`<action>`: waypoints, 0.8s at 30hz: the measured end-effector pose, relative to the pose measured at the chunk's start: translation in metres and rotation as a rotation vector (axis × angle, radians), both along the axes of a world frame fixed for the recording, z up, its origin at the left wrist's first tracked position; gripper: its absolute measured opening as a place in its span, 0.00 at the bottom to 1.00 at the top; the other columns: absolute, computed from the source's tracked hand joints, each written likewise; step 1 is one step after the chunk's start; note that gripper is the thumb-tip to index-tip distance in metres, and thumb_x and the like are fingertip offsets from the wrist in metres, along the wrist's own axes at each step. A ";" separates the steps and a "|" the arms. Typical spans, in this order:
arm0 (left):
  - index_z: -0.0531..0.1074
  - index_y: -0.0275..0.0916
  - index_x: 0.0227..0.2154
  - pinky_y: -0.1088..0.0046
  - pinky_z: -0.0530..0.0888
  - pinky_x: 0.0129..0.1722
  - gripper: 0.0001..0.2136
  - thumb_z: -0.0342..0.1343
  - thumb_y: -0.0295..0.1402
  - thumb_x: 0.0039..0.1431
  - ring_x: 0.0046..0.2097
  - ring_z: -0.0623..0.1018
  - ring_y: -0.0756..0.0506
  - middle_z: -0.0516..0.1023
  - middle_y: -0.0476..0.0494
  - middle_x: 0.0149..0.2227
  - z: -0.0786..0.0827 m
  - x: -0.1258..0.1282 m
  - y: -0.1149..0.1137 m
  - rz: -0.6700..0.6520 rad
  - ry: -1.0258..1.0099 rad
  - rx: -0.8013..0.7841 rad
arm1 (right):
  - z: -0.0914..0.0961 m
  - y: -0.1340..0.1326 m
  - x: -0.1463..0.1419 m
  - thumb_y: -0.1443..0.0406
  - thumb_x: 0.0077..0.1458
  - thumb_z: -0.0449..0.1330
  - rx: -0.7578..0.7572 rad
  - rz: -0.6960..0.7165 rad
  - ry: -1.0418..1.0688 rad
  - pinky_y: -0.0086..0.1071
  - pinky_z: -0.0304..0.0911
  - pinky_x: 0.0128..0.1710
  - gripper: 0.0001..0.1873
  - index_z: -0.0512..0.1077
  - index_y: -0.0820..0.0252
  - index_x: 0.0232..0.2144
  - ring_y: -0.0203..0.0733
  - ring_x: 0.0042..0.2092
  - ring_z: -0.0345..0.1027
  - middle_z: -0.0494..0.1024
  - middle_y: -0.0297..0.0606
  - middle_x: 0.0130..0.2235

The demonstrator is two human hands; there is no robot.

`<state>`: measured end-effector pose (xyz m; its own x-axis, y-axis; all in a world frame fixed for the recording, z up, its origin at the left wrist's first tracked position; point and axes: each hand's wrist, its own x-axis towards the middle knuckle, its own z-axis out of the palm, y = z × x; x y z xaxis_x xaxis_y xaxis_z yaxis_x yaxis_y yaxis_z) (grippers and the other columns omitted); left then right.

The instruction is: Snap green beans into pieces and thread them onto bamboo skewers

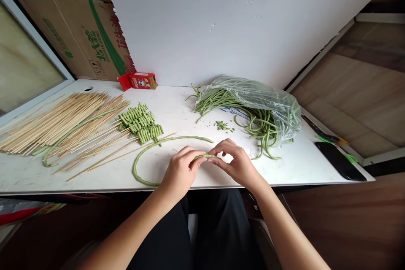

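Note:
Near the table's front edge, a long green bean [136, 164] curves in a wide loop across the white top. My left hand [184, 164] pinches this bean close to one end. From the other side, my right hand [232, 160] grips the end of the same bean, its fingertips almost meeting the left ones. To the left lie wooden skewers threaded with short bean pieces [139, 122], stacked in rows. One more skewer [123, 155] beside them carries a bean piece or two near its tip. Tiny bean scraps [222, 125] sit beyond my right hand.
A clear plastic bag [253, 90] of long beans lies at the back right. Bare skewers [57, 122] spread over the left, with a bean on top. A red box [143, 80] stands by the white back panel; a black phone [340, 161] rests at the right edge.

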<state>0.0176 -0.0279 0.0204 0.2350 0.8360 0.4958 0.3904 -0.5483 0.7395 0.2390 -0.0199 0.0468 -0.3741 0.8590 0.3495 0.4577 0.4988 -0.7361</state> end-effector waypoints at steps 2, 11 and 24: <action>0.81 0.40 0.47 0.71 0.77 0.38 0.08 0.57 0.32 0.73 0.39 0.82 0.46 0.83 0.41 0.42 0.001 0.001 -0.002 -0.013 0.004 -0.020 | 0.001 -0.001 -0.003 0.57 0.67 0.66 0.055 -0.002 -0.028 0.44 0.68 0.46 0.08 0.82 0.51 0.43 0.52 0.47 0.70 0.82 0.43 0.41; 0.79 0.39 0.40 0.72 0.70 0.34 0.10 0.53 0.34 0.75 0.34 0.76 0.48 0.80 0.44 0.36 0.002 0.002 -0.006 -0.066 0.060 -0.081 | -0.002 -0.008 -0.014 0.72 0.68 0.58 0.178 0.014 -0.034 0.46 0.66 0.48 0.10 0.77 0.53 0.41 0.52 0.47 0.66 0.80 0.42 0.40; 0.77 0.39 0.32 0.74 0.70 0.35 0.10 0.55 0.25 0.69 0.35 0.77 0.48 0.81 0.48 0.34 0.005 0.002 -0.004 -0.241 0.062 -0.272 | 0.004 -0.004 -0.002 0.76 0.64 0.59 0.069 0.193 -0.046 0.50 0.66 0.55 0.16 0.80 0.51 0.38 0.53 0.52 0.66 0.81 0.39 0.35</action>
<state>0.0191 -0.0322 0.0256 0.4640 0.8523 0.2415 0.3228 -0.4165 0.8499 0.2375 -0.0238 0.0503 -0.5461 0.7448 0.3835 0.3811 0.6286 -0.6780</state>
